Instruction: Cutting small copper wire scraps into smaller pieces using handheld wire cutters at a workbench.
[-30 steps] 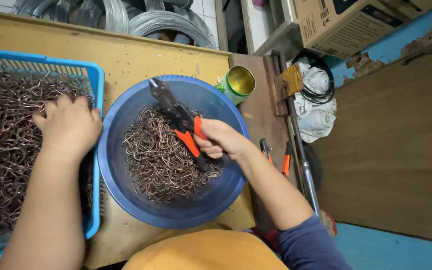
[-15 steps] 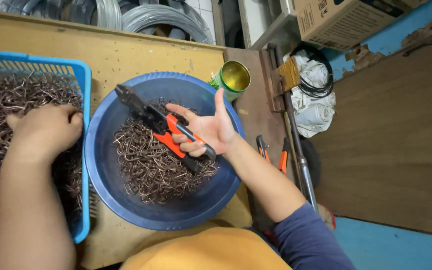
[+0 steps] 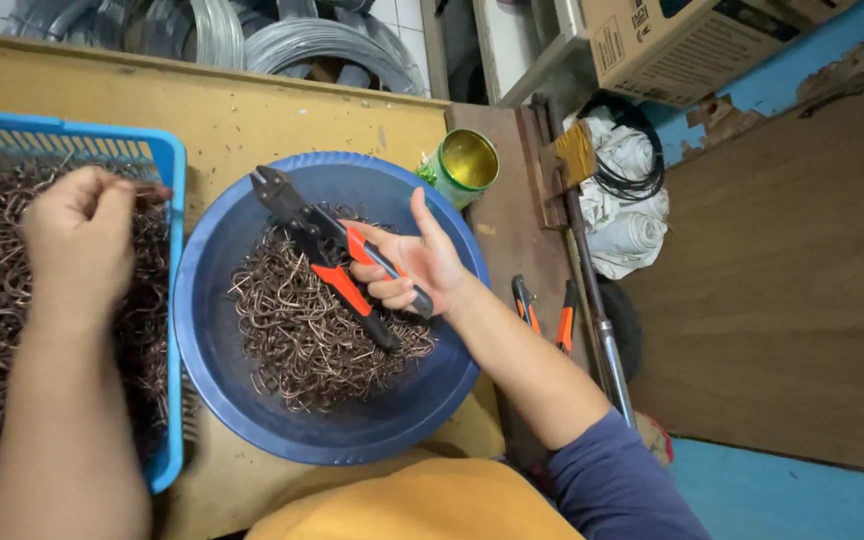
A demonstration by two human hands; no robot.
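Crimping pliers (image 3: 337, 262), orange-and-black handled, are held over the blue basin (image 3: 212, 350) of bent wire hooks (image 3: 302, 330) by the right hand (image 3: 407, 265), fingers loosely spread. The left hand (image 3: 82, 235) is pinched on a wire piece (image 3: 152, 192) over the blue basket (image 3: 167, 160), left.

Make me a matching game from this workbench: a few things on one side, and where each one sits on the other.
Things:
1. pliers
2. left hand
3. green tin
4. cardboard box

Places:
A. top right corner
B. over the blue basket of wire pieces
C. beside the blue bowl, at its upper right
D. in the right hand, over the bowl

Pairs: 1-D, 2-B, 3-C, 4-A
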